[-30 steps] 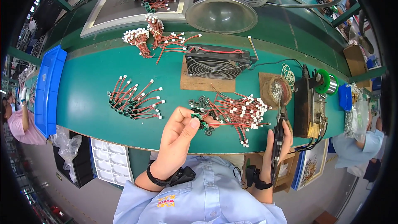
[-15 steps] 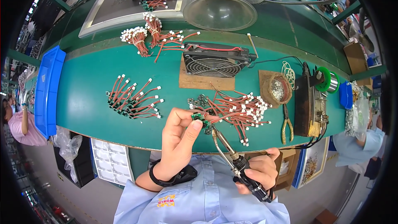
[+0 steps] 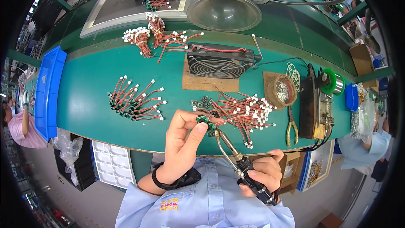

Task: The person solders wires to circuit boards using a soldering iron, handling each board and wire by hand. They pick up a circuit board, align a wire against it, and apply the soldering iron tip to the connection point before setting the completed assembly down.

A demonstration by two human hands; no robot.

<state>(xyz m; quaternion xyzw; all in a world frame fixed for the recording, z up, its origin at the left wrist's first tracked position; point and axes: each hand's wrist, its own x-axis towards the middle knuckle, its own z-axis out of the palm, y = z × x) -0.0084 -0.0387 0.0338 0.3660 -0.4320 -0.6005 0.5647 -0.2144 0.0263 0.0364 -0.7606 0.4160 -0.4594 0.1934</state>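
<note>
My left hand point(image 3: 184, 137) pinches a small green circuit board point(image 3: 202, 119) between thumb and fingers, above the bench's front edge. My right hand point(image 3: 265, 174) is closed around the black handle of a soldering iron point(image 3: 244, 164). A thin metal tube runs beside the iron's shaft, and the tip meets the board's right side. Red-brown wires reach that same side; the exact joint is too small to make out. Just beyond lie a heap of wires with white connectors point(image 3: 253, 110) and several small dark parts point(image 3: 200, 103). Boards with wires attached point(image 3: 136, 106) lie further left.
A fan point(image 3: 219, 65) stands behind the wires on a brown board. To the right are a round pot point(image 3: 280, 92), pliers point(image 3: 292, 127), a soldering station point(image 3: 314, 109) and a solder spool point(image 3: 335, 82). A blue tray point(image 3: 49, 93) edges the left side; a metal hood point(image 3: 223, 13) hangs behind.
My left hand and the board have shifted very slightly to the right. The soldering iron stays at the board with almost no movement.
</note>
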